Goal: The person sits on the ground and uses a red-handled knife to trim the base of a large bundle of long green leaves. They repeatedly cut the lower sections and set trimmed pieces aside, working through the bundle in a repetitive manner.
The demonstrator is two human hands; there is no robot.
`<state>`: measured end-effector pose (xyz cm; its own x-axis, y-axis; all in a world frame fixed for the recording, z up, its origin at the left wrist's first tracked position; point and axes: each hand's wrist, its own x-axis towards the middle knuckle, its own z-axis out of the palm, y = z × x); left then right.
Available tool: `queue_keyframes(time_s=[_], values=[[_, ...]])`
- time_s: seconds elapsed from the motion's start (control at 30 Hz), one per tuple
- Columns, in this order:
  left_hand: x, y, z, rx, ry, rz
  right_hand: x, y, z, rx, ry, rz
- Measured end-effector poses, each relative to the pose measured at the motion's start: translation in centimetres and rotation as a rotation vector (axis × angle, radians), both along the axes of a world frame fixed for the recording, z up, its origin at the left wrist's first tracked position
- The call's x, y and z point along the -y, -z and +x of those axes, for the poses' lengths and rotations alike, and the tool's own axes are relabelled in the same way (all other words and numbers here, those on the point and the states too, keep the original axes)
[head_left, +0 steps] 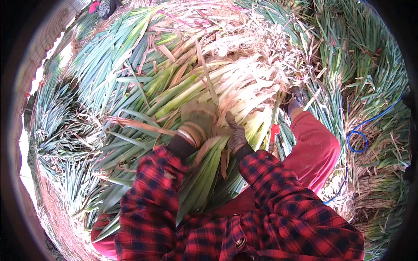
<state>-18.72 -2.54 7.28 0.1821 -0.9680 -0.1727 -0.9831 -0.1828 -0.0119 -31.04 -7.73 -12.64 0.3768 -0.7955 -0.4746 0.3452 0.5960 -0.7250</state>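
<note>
A heap of leeks (174,98) lies in front of me, green leaves to the left and pale stems (248,82) to the right. My left hand (198,119), in a greenish glove, is over the stalks; motion smears its fingers. Close to its right, my right hand (236,132) wears a grey glove and is closed on a bunch of leeks, whose green leaves (202,178) hang between my forearms toward my lap. A dry brown leaf (141,126) sticks out left of my left wrist. Where the stems meet my palms is partly hidden.
A small red object (274,131) stands by my right forearm, near my bent right knee (315,143). A blue hose (358,141) loops at the right. More leeks (357,52) are piled at the right and far left. Another person (106,8) is partly visible far left.
</note>
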Motion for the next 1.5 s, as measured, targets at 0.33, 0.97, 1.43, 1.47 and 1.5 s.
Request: queue_keyframes(time_s=[0.33, 0.97, 1.43, 1.47, 1.5], values=[[8.1, 7.0, 11.9, -0.395, -0.382, 0.017, -0.5, -0.1, 0.3, 0.089, 0.046, 0.035], [1.2, 5.6, 1.4, -0.235, -0.134, 0.086, -3.8, 4.5, -3.3, 0.291, -0.109, 0.363], [6.4, 10.6, 9.0, -0.949, -0.371, 0.39, -3.9, -2.4, -1.8, 0.35, -0.028, 0.274], [5.8, 8.3, 8.4, -0.812, -0.26, 0.419, -4.0, -2.0, -1.8, 0.408, -0.083, 0.265], [6.0, 7.0, 6.5, -0.697, -0.115, 0.454, -3.7, -0.4, -3.2, 0.441, -0.107, 0.244]])
